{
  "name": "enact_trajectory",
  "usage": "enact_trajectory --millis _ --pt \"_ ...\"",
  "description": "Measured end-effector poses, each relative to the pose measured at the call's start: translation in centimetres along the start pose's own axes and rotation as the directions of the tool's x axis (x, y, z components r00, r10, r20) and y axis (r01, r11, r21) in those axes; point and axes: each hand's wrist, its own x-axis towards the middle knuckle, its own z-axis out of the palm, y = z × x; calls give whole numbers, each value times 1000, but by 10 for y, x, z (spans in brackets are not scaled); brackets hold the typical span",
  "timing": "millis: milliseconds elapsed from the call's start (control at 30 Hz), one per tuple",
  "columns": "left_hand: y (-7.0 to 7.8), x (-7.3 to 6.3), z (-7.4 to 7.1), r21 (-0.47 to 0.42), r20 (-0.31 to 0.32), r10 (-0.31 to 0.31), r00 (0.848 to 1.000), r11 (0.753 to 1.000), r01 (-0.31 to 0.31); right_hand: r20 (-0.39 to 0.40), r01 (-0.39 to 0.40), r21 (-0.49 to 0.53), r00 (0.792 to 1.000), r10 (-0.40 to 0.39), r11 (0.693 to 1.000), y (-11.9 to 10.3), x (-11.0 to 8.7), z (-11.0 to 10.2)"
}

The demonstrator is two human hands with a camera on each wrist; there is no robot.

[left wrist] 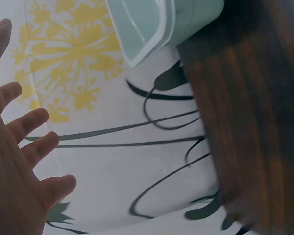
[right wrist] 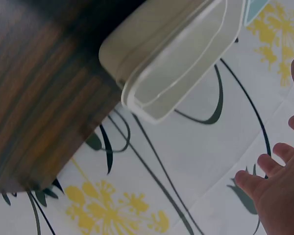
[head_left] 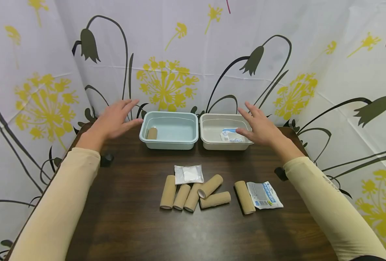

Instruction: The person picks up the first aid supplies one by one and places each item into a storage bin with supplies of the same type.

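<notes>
My left hand (head_left: 114,119) is held in the air at the left of a light blue plastic bin (head_left: 169,145), its fingers spread and holding nothing. One brown cardboard tube (head_left: 152,133) lies inside that bin. Beside it stands a beige bin (head_left: 225,146) with a white and blue printed packet (head_left: 229,135) in it. My right hand (head_left: 261,127) hovers at the beige bin's right side, thumb overlapping the bin in the head view, and is likewise bare with fingers apart. Both wrist views show the hands, left (left wrist: 19,161) and right (right wrist: 279,191), with extended fingers against the backdrop.
On the dark wooden table (head_left: 131,217), several cardboard tubes (head_left: 168,192) lie clustered, with a clear-and-white packet (head_left: 189,174) against them. Further right, another tube (head_left: 244,197) touches a blue and white packet (head_left: 265,195). A flowered curtain (head_left: 186,43) hangs behind the bins.
</notes>
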Motion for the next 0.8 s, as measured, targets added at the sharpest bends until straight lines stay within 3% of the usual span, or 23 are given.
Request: enact_trajectory --millis 133,367,600,800 --pt "-6 -1 16 -129 3 -17 1000 991 17 3 -6 27 1000 6 1000 -7 -6 12" --pt "-19 -7 52 -321 61 -95 994 941 110 23 36 117 999 -39 992 -31 -29 45" --pt "-26 -16 88 -407 64 -146 987 900 159 80 46 216 995 -65 975 -54 -53 85" --pt "-24 -14 105 -446 48 -157 986 880 162 161 -24 266 987 -20 964 -72 -68 111"
